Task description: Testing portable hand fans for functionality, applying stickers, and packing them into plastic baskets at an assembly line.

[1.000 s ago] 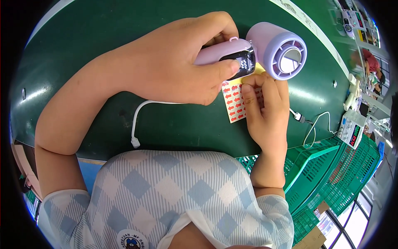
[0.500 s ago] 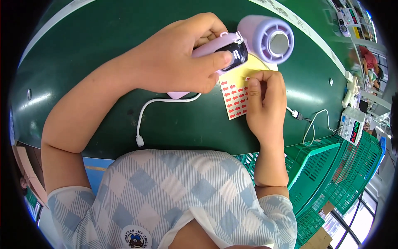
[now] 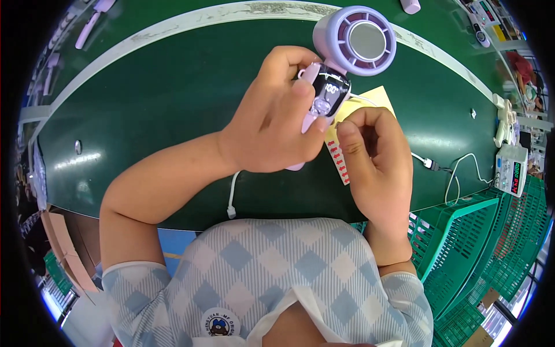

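Observation:
My left hand (image 3: 277, 118) is wrapped round the handle of a lilac handheld fan (image 3: 354, 40). The fan's round head, with a silver disc at its centre, points up and to the right. A lit display shows on the dark panel of the handle, beside my left thumb. Close by on the right, my right hand (image 3: 378, 159) has its thumb and forefinger pinched together; what is between them, if anything, is hidden. Under both hands lies a yellow sheet (image 3: 378, 99) bearing rows of red arrow stickers (image 3: 339, 159), partly covered.
A white cable (image 3: 232, 196) lies left of the sheet on the green table (image 3: 162, 104). Another plugged cable (image 3: 428, 163) runs right toward a power supply (image 3: 511, 170). Green plastic baskets (image 3: 457, 237) stand at the right. More lilac fans (image 3: 87, 29) lie at the far left.
The fan has been turned more upright, and its panel display now reads differently and faces me. My left fingers have shifted on the handle. The right hand stays pinched near the sheet; the whole view has shifted.

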`<state>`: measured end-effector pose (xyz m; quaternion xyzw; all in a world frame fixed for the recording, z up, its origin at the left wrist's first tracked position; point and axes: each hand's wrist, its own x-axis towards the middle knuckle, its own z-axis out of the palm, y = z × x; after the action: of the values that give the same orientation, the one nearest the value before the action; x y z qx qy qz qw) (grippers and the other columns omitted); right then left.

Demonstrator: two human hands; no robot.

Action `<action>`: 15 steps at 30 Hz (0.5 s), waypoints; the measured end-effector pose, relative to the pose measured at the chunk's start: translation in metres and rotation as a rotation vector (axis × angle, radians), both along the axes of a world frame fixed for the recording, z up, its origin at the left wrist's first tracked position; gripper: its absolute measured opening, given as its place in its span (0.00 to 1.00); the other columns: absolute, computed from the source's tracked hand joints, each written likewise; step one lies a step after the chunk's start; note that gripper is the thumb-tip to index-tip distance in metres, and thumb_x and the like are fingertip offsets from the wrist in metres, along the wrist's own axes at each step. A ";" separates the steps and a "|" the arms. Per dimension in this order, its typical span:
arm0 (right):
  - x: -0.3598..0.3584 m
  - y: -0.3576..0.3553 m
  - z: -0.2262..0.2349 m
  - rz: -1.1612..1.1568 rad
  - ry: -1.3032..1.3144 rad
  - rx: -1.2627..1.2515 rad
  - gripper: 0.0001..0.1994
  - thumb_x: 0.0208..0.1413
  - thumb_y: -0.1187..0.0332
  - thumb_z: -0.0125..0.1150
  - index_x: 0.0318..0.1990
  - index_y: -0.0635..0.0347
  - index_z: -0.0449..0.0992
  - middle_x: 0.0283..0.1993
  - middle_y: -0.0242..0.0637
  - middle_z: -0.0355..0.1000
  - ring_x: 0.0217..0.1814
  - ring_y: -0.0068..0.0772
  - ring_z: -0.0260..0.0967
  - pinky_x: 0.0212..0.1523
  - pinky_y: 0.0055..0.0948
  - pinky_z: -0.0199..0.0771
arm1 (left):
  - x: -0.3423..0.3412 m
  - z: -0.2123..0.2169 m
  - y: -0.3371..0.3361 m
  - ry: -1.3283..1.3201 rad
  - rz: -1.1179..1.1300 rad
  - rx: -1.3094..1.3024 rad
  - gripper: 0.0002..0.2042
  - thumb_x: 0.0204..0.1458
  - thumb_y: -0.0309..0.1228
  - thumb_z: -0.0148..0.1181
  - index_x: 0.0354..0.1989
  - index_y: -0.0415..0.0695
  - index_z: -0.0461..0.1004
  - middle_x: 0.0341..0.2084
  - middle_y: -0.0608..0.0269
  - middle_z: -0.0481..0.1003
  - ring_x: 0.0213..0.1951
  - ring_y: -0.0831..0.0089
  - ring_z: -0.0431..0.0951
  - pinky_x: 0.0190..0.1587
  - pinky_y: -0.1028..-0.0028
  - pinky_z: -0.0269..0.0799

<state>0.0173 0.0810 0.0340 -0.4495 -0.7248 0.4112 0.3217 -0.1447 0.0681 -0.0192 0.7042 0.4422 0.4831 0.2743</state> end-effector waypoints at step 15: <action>-0.006 -0.007 -0.015 0.086 -0.117 0.047 0.04 0.48 0.77 0.54 0.31 0.66 0.65 0.25 0.34 0.61 0.22 0.24 0.57 0.22 0.21 0.60 | 0.010 0.007 -0.002 -0.396 0.090 -0.092 0.14 0.36 0.16 0.47 0.35 0.28 0.60 0.42 0.45 0.57 0.30 0.68 0.61 0.33 0.76 0.63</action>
<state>0.0109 0.0738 0.0191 -0.4338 -0.7704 0.3804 0.2712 -0.1350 0.0660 -0.0123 0.5616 0.4322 0.6033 0.3658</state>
